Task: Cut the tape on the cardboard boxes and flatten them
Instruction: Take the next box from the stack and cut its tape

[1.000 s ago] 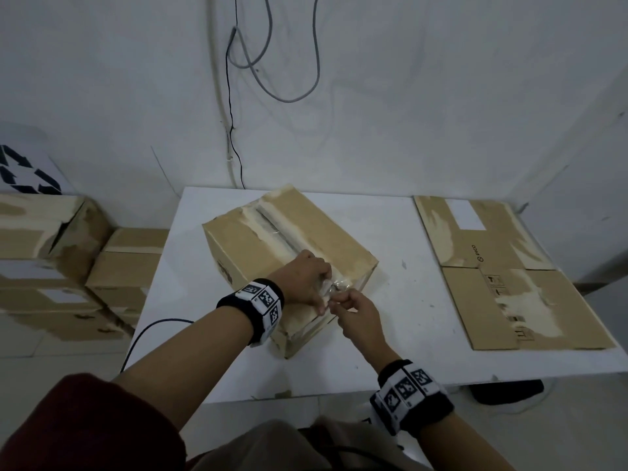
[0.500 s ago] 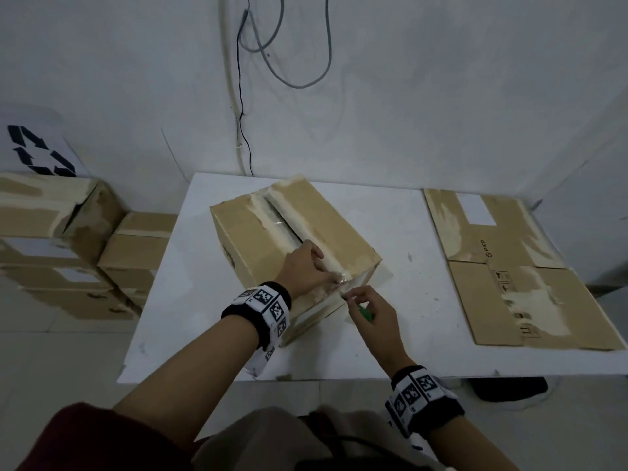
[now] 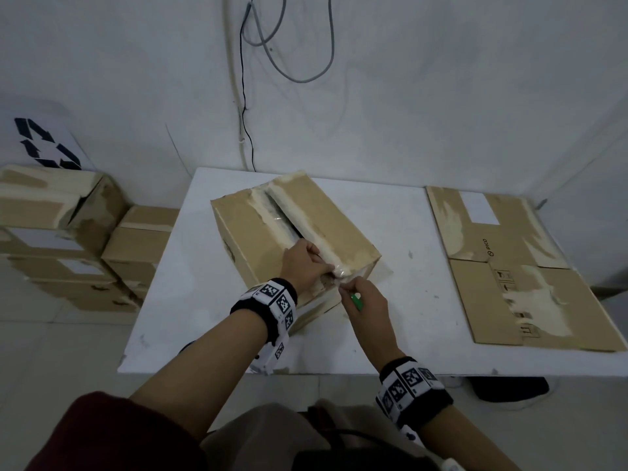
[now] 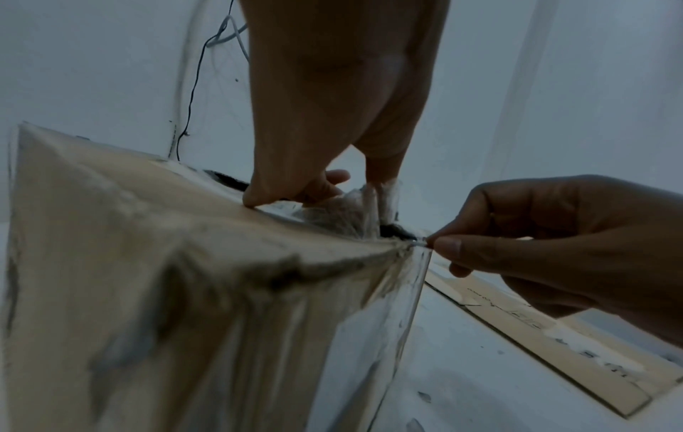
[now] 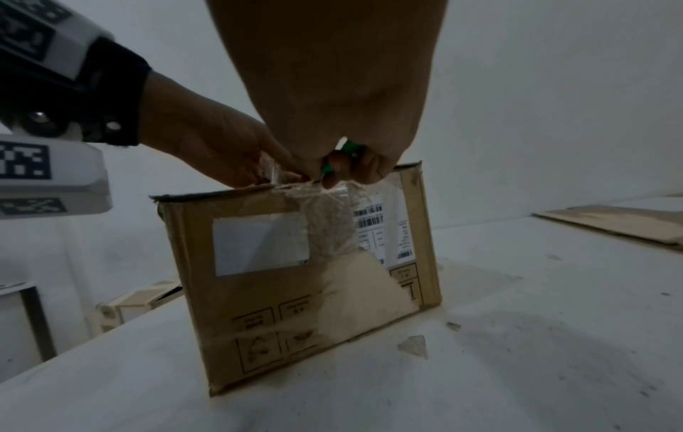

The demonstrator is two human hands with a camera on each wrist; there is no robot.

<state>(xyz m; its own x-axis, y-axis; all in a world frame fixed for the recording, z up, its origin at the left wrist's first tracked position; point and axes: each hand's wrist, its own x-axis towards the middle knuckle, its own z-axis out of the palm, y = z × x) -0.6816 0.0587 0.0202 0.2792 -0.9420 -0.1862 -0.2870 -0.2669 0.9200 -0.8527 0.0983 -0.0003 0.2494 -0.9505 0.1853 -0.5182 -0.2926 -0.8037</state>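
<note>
Cardboard box (image 3: 292, 232) mid-surface (image 3: 401, 334), light and crushable: left hand (image 3: 304, 265) pinches crumpled tape (image 5: 325, 222) at the top seam's near end, right hand (image 3: 365, 305) grips a green cutter (image 3: 356, 300); best braced on stiff edges, since clear tape stretches

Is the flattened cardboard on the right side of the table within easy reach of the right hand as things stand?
Probably yes. The flattened cardboard lies on bare table with nothing between it and the right hand, but that hand is busy holding a green cutter at the box.
</note>
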